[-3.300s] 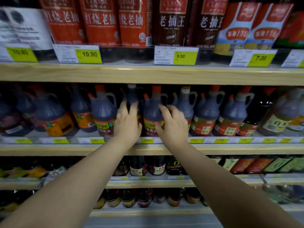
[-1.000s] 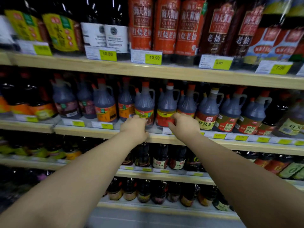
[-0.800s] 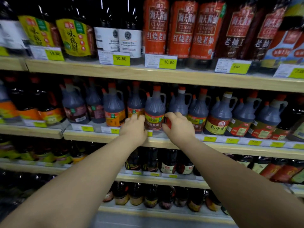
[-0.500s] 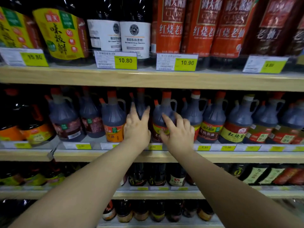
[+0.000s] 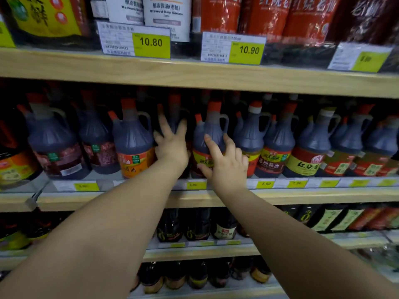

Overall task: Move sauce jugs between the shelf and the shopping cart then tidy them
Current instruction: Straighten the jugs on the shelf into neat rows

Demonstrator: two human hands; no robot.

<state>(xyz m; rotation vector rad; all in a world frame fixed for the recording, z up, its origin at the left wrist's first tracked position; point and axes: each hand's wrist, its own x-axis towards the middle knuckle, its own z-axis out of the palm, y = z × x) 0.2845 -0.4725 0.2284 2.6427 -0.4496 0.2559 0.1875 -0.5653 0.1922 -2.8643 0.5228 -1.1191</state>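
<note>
On the middle shelf [image 5: 216, 196], in a packed row of dark soy sauce jugs, the yellow-labelled jug [image 5: 210, 130] stands at the front edge, just right of centre. A jug set further back [image 5: 175, 111] stands immediately to its left. The left hand [image 5: 171, 147] lies against that rear jug with its fingers [image 5: 165, 124] fanned wide and straight, holding nothing. The right hand [image 5: 228, 167] is on the belly of the yellow-labelled jug, index finger [image 5: 213, 145] stretched up across it and thumb low on the label. Through the motion blur I cannot tell whether that is a closed grasp or only a touch. These jugs look full to the shoulder, so each will likely be heavy and bottom-weighted. The walls look like stiff, smooth plastic that may slip under a palm. The safest hold is probably the moulded loop handle [image 5: 225, 124] beside the red-capped neck, with the other hand under the base. The orange-labelled jug [image 5: 132, 139] to the left and the neighbours to the right crowd close, so a straight pull toward the near edge should avoid knocking them.
</note>
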